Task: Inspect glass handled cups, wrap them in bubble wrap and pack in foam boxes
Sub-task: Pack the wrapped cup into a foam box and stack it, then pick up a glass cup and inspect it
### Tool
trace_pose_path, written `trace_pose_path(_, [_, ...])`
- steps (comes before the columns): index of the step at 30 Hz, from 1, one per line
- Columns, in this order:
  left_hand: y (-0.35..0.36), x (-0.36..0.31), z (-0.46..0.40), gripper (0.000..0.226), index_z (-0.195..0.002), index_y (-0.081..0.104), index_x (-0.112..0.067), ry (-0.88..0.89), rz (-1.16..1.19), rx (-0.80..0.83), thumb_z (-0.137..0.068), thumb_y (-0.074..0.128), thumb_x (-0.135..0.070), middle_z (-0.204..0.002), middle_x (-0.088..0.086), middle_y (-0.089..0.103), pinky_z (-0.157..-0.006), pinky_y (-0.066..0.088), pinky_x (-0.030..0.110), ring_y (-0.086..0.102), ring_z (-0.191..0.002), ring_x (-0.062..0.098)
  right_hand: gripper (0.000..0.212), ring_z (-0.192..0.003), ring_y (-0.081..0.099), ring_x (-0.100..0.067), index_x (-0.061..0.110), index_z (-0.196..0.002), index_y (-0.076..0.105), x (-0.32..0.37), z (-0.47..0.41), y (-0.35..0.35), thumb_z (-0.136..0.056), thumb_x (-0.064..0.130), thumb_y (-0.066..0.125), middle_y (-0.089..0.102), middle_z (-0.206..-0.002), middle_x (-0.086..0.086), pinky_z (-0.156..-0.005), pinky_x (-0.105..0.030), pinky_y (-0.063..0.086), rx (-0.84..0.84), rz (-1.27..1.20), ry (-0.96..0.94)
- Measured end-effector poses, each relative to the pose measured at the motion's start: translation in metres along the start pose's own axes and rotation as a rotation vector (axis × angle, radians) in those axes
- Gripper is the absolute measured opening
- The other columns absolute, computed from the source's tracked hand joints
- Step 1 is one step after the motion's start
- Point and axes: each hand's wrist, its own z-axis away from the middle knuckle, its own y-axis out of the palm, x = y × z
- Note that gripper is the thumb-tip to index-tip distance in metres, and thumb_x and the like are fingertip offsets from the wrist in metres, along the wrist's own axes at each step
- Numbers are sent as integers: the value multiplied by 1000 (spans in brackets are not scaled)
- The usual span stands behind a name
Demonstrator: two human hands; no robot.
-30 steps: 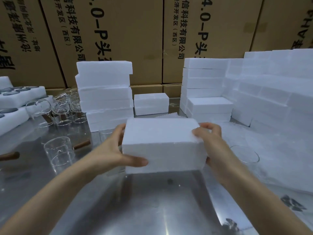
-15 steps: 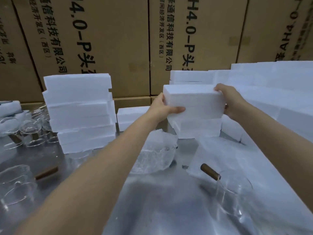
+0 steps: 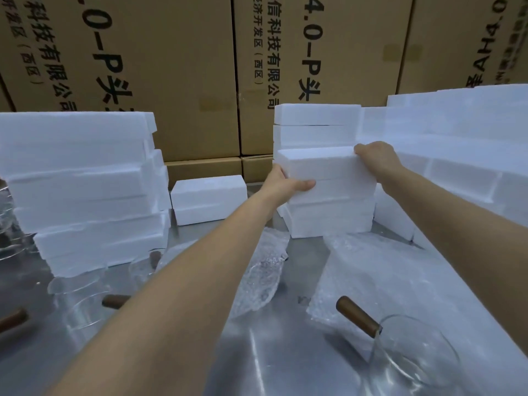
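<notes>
- A white foam box point(image 3: 328, 174) is held between both hands, far out at arm's length, above the middle of the desk point(image 3: 285, 352).
- The box sits on top of a short stack of foam boxes point(image 3: 328, 218), in front of a taller stack point(image 3: 315, 125).
- The left hand point(image 3: 283, 185) grips the box's left end, thumb laid across the front face; its other fingers are hidden behind the box, so their spread cannot be told.
- The right hand point(image 3: 375, 158) grips the upper right corner, fingers curled over the top edge.
- A glass cup point(image 3: 414, 355) with a brown wooden handle stands on the desk near the lower right, touching a sheet of bubble wrap point(image 3: 385, 272).
- A crumpled piece of bubble wrap point(image 3: 261, 277) lies under the left forearm.
- More glass cups point(image 3: 77, 298) with brown handles stand at the lower left.
- A tall stack of foam boxes point(image 3: 83, 190) rises on the left; a single foam box point(image 3: 208, 201) sits between the stacks.
- A long wall of foam boxes point(image 3: 463, 144) fills the right side.
- Large cardboard cartons point(image 3: 171, 67) with printed black lettering stand behind everything.
</notes>
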Motion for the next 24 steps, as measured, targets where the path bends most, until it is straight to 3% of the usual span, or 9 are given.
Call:
trace_pose_path(4, [5,1,-4,62,-131,42,-5,-12,-30,-23,-79,75,-5,-131,10,55,-104,44,43,56,-118,26,26,-83,44,-31,4,-84,48,-2,1,7,-94,24,35,50,-89,-14,-65,-31,31,-102,217,-55])
trace_pose_path(6, [7,0,-5,61,-131,41,-4,-11,-55,-33,-80,75,-6,-131,11,55,-104,43,43,55,-118,26,36,-100,49,-36,4,-104,59,-1,5,11,-96,28,33,54,-110,-17,-74,-34,36,-139,277,-152])
trace_pose_path(8, [11,-2,-4,61,-131,39,-4,-3,-65,-49,-81,74,-7,-131,11,54,-104,44,43,54,-119,27,42,-119,41,-36,6,-115,61,3,10,17,-97,31,32,55,-122,-17,-86,-39,38,-176,339,-273])
trace_pose_path(12, [17,-3,-5,64,-133,36,-4,9,-103,-102,-82,75,-11,-134,11,49,-102,45,40,52,-121,26,42,-124,36,-35,6,-100,60,5,16,29,-99,30,25,57,-117,-18,-109,-50,20,-192,500,-342])
trace_pose_path(14, [18,-2,-4,66,-133,35,-5,20,-149,-107,-82,75,-16,-136,11,47,-103,44,40,50,-123,26,40,-126,34,-35,10,-89,53,2,18,30,-99,31,21,57,-114,-17,-111,-53,12,-179,491,-314])
trace_pose_path(17, [15,3,-3,67,-134,38,-7,40,-229,-100,-82,76,-27,-137,9,46,-104,44,41,49,-123,25,39,-125,35,-35,12,-82,44,-2,20,29,-99,34,17,58,-111,-16,-111,-54,11,-165,492,-320])
trace_pose_path(20, [12,6,-1,71,-133,41,-10,36,-355,-128,-80,75,-42,-136,5,38,-96,38,26,45,-110,15,46,-129,33,-34,12,-89,52,-2,21,28,-100,39,16,58,-117,-16,-112,-53,11,-155,510,-335])
trace_pose_path(24, [9,4,7,74,-134,39,-13,19,-434,-118,-78,74,-47,-137,6,33,-86,31,25,36,-104,11,52,-131,31,-33,10,-112,58,3,26,26,-99,43,19,54,-126,-15,-111,-52,12,-161,516,-343])
